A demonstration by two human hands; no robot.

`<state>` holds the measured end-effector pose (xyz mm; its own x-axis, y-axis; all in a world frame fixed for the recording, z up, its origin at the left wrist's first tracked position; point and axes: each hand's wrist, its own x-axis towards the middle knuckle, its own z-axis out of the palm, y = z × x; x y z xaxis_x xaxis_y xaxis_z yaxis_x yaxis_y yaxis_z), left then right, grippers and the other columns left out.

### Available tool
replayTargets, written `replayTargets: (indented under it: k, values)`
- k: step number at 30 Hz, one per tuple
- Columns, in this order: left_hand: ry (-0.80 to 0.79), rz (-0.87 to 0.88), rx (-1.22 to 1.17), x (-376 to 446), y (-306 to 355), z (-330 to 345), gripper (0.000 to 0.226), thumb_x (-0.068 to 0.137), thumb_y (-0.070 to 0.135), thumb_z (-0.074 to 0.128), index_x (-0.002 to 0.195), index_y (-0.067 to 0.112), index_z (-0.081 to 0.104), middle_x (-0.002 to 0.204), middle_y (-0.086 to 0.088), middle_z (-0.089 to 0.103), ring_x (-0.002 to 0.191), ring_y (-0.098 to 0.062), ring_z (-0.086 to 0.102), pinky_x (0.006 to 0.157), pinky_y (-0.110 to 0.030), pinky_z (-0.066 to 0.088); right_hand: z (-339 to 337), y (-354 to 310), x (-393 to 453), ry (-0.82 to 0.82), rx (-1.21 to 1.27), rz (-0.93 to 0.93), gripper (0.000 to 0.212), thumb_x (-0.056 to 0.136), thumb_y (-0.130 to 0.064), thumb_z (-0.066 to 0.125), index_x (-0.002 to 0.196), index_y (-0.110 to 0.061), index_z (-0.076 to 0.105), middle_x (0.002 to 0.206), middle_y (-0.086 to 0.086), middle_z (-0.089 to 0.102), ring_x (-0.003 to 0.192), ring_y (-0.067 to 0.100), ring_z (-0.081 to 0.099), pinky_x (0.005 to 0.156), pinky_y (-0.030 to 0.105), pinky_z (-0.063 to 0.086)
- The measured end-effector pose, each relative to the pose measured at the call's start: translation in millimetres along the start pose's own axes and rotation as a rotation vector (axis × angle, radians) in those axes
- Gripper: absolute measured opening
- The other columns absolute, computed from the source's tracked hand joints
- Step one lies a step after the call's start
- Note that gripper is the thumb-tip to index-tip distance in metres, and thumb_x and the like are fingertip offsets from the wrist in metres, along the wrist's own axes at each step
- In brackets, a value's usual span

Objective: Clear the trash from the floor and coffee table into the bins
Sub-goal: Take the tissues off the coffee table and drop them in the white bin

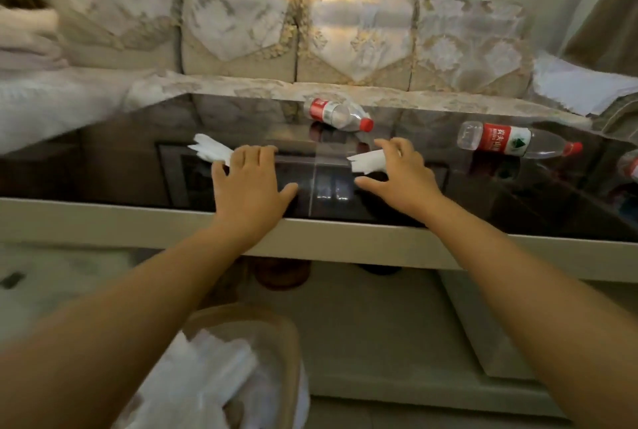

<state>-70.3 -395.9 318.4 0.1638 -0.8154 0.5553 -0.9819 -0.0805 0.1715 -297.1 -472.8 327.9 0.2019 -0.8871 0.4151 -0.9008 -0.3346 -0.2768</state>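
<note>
Two pieces of white tissue lie on the dark glass top of the coffee table, both near its front edge. The left tissue sticks out from under the left hand, whose fingers curl down over its near end, thumb spread wide. The right tissue lies under the right hand, fingers arched over it and thumb apart; whether they already pinch it cannot be told. Toward the table's far edge a crushed bottle with a red label lies on its side. To its right lies a second bottle. Below the table's front edge, on the floor, stands a bin lined with a clear bag. Beyond the table is a patterned sofa.
</note>
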Motion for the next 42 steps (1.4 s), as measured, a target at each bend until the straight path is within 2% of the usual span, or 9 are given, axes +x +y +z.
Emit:
replayTargets:
  k: [6,11,14,16,21,26,33,38,42]
  values:
    - [-0.239,-0.409,-0.04,24.4,-60.9,0.6,0.102,0.073,0.081,0.045,0.15,0.025,0.008,0.158,-0.012,0.011,0.142,-0.037,0.014,0.11,-0.054,0.02,34.9,-18.6,42.2,-0.166,0.045,0.014,0.077,0.083,-0.067,0.049,0.147,-0.035,0.019,0.158,0.001,0.002,0.141,0.034,0.015,0.11,0.054,0.027]
    - [-0.304,-0.386,-0.092,59.3,-86.8,12.3,0.11,0.06,0.089,0.047,0.146,0.044,-0.005,0.159,-0.006,-0.008,0.144,-0.039,0.003,0.108,-0.065,0.012,48.8,-33.4,60.1,-0.172,0.084,-0.258,0.055,0.085,-0.06,0.05,0.132,-0.031,0.046,0.144,0.001,0.036,0.129,0.024,0.036,0.103,0.041,0.034]
    - [-0.356,-0.299,-0.081,74.1,-83.6,20.6,0.099,0.062,0.09,0.043,0.145,0.048,0.008,0.159,-0.005,0.007,0.142,-0.035,0.017,0.107,-0.066,0.016,45.0,-40.6,62.2,-0.255,0.236,-0.4,0.047,0.077,-0.062,0.054,0.116,-0.035,0.054,0.129,-0.011,0.047,0.114,0.011,0.045,0.093,0.032,0.039]
    - [-0.379,-0.216,-0.066,78.6,-82.6,22.1,0.087,0.067,0.088,0.04,0.138,0.038,0.038,0.148,-0.005,0.038,0.132,-0.031,0.039,0.105,-0.06,0.029,41.6,-43.8,59.9,-0.271,0.292,-0.45,0.047,0.074,-0.067,0.053,0.11,-0.037,0.056,0.126,-0.014,0.046,0.116,0.01,0.045,0.095,0.032,0.04]
    - [-0.292,-0.003,-0.188,69.9,-75.6,14.1,0.043,0.084,0.06,0.055,0.111,0.029,0.068,0.114,0.007,0.067,0.104,-0.015,0.06,0.088,-0.036,0.048,38.9,-43.0,52.8,-0.176,0.139,-0.355,0.055,0.079,-0.071,0.046,0.125,-0.042,0.052,0.15,-0.004,0.033,0.134,0.021,0.035,0.107,0.054,0.032]
    - [-0.104,0.037,-0.167,57.7,-68.1,5.7,0.024,0.086,0.037,0.063,0.1,0.02,0.073,0.1,-0.001,0.072,0.094,-0.02,0.064,0.085,-0.039,0.051,33.1,-52.3,36.3,-0.224,0.186,-0.367,0.034,0.09,-0.053,0.05,0.117,-0.036,0.063,0.122,-0.001,0.062,0.108,0.02,0.057,0.087,0.043,0.049]
    - [-0.048,-0.028,-0.456,26.8,-60.5,-9.1,0.025,0.08,0.032,0.072,0.1,0.018,0.075,0.101,0.003,0.072,0.097,-0.011,0.063,0.088,-0.029,0.048,27.7,-92.7,-19.3,-0.114,0.241,-0.512,0.025,0.091,-0.034,0.055,0.113,-0.03,0.065,0.114,-0.006,0.06,0.103,0.015,0.053,0.081,0.031,0.045]
    - [0.111,0.125,-0.607,-40.2,-77.2,-28.9,0.017,0.082,0.023,0.072,0.098,0.015,0.074,0.102,0.004,0.07,0.096,-0.003,0.062,0.087,-0.014,0.047,39.0,-122.2,-89.1,0.135,0.381,-0.639,0.021,0.086,-0.023,0.065,0.104,-0.013,0.07,0.108,0.003,0.064,0.1,0.021,0.056,0.084,0.027,0.044]
    - [-0.02,0.119,-0.65,-97.2,-110.0,-40.6,0.017,0.082,0.024,0.071,0.098,0.019,0.073,0.109,0.009,0.067,0.1,0.002,0.06,0.089,-0.015,0.046,62.1,-139.8,-143.9,0.039,0.575,-0.589,0.022,0.087,-0.02,0.067,0.107,-0.012,0.069,0.113,0.002,0.06,0.107,0.016,0.054,0.087,0.027,0.049]
